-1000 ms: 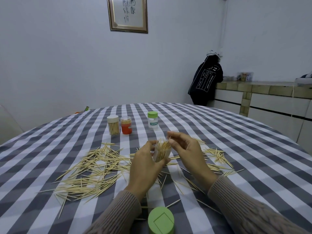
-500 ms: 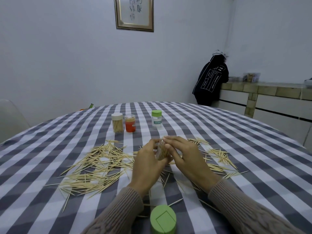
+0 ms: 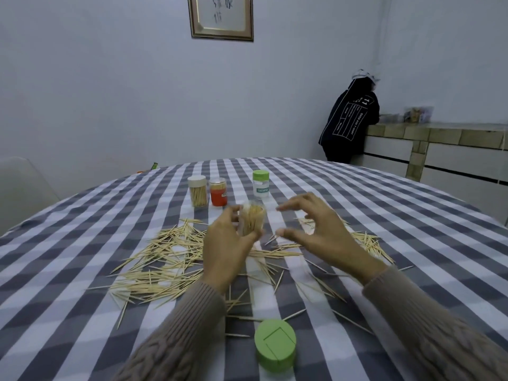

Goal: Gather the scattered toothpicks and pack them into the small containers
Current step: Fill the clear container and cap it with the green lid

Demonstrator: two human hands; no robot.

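The left hand (image 3: pixel 225 251) is wrapped around one small clear plastic container (image 3: pixel 251 220) packed with upright pale wooden toothpicks, its fingers curled about the lower half and its mouth uncovered. The right hand (image 3: pixel 316 229) hovers just beside it, to the right, not touching; thumb and fingers are spread in a wide curve and hold nothing.

Beyond the hands three more containers stand upright on the grey-and-white checked tablecloth (image 3: pixel 384 215). One is a clear jar with a cream lid (image 3: pixel 198 191), full of toothpicks. Touching or just beside it is a clear jar with an orange label (image 3: pixel 218 192). Apart from these, further right, stands a clear bottle with a green cap and a white label (image 3: pixel 261 184). That makes four containers in all, counting the one being held.

One round green plastic lid (image 3: pixel 275 345) lies flat on the cloth between the two forearms, nearer the wearer than both hands.

The scattered loose toothpicks (image 3: pixel 162 259) are too many to count. They fall into two main spreads: a large one left of and below the left hand, and a smaller one (image 3: pixel 368 243) right of the right hand. Single sticks lie between the wrists and around the green lid.

Both forearms wear brownish knitted sleeves (image 3: pixel 439 325).
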